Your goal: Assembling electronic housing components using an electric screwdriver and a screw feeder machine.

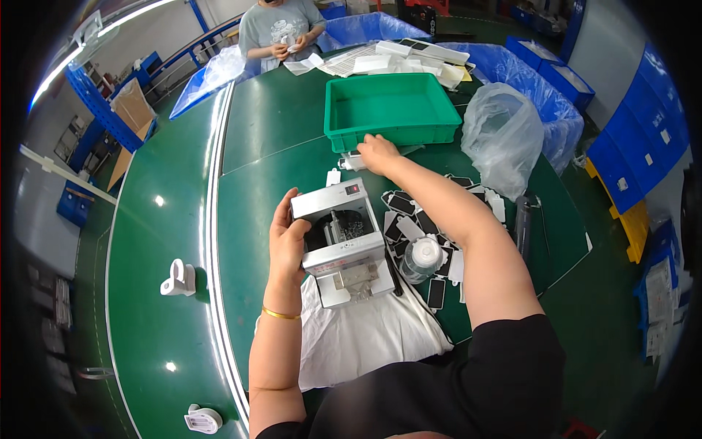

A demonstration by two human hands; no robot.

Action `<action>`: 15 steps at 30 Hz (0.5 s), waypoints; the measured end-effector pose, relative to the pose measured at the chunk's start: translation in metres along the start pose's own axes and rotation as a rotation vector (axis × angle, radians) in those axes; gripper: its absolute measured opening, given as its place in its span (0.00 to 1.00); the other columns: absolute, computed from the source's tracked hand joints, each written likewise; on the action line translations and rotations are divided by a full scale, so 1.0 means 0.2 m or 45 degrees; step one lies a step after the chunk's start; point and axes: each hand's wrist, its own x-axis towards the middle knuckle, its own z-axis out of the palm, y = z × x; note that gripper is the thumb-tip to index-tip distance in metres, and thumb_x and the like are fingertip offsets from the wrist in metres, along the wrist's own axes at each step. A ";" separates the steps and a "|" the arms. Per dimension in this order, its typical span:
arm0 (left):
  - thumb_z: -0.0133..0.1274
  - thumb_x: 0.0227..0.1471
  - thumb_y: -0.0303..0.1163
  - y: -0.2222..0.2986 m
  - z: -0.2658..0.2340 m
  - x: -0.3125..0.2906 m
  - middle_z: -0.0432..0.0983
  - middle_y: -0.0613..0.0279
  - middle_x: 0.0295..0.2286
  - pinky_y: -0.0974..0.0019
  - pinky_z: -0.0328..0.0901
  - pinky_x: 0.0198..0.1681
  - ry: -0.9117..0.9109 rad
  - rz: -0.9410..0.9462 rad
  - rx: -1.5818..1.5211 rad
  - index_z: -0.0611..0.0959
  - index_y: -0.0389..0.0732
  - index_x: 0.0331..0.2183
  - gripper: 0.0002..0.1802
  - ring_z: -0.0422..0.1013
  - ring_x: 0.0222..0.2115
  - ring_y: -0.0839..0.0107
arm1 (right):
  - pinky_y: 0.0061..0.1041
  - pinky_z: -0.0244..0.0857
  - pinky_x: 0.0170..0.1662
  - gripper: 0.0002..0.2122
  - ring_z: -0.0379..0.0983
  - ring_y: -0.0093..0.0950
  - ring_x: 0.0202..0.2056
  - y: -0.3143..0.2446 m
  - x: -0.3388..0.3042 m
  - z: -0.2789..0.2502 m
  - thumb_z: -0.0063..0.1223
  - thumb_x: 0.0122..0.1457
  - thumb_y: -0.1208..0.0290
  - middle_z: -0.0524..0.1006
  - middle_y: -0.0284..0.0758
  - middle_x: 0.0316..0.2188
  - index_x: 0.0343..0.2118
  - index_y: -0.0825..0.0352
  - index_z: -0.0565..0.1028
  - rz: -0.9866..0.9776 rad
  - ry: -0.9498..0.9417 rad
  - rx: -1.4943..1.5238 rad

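Left hand [287, 240] grips the silvery, box-shaped metal machine [344, 253], mid-frame, best kept steady; right hand [379, 154], upper centre, reaches small white pieces [352, 162], its grasp indeterminable.

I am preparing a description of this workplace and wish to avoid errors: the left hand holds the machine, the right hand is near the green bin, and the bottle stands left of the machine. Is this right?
Not quite: the head view shows the bottle right of the machine. The left hand holds the machine, and the right hand is near the green bin.
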 end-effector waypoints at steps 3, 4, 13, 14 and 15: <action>0.43 0.44 0.16 0.01 0.00 0.00 0.68 0.55 0.51 0.69 0.58 0.57 -0.005 0.001 -0.013 0.65 0.33 0.60 0.37 0.65 0.51 0.67 | 0.41 0.69 0.48 0.10 0.75 0.43 0.44 0.00 0.05 -0.03 0.48 0.56 0.70 0.77 0.42 0.40 0.36 0.65 0.80 -0.021 -0.074 -0.127; 0.43 0.44 0.16 0.02 0.00 0.00 0.67 0.55 0.52 0.69 0.58 0.57 -0.020 0.008 -0.018 0.65 0.33 0.60 0.37 0.65 0.52 0.67 | 0.42 0.70 0.46 0.10 0.75 0.43 0.43 0.01 0.05 -0.03 0.47 0.56 0.70 0.78 0.42 0.39 0.34 0.66 0.79 -0.175 -0.040 -0.246; 0.42 0.44 0.16 0.02 0.00 0.00 0.68 0.56 0.51 0.68 0.58 0.57 -0.003 -0.028 0.007 0.66 0.34 0.60 0.37 0.65 0.51 0.67 | 0.44 0.68 0.40 0.13 0.76 0.47 0.36 -0.08 -0.17 -0.22 0.48 0.55 0.63 0.78 0.48 0.30 0.29 0.69 0.75 0.087 0.242 0.472; 0.42 0.44 0.16 0.02 -0.01 -0.01 0.68 0.56 0.51 0.68 0.58 0.57 0.009 -0.029 0.005 0.66 0.34 0.60 0.37 0.65 0.51 0.67 | 0.43 0.68 0.40 0.13 0.76 0.47 0.36 -0.08 -0.21 -0.21 0.48 0.55 0.62 0.79 0.48 0.30 0.31 0.69 0.75 -0.033 -0.011 0.378; 0.42 0.44 0.16 0.03 -0.01 -0.01 0.68 0.56 0.51 0.68 0.58 0.57 0.007 -0.021 0.004 0.66 0.34 0.59 0.36 0.65 0.51 0.67 | 0.42 0.68 0.41 0.14 0.76 0.48 0.36 -0.07 -0.24 -0.21 0.49 0.54 0.61 0.79 0.48 0.31 0.34 0.69 0.74 -0.137 -0.252 0.278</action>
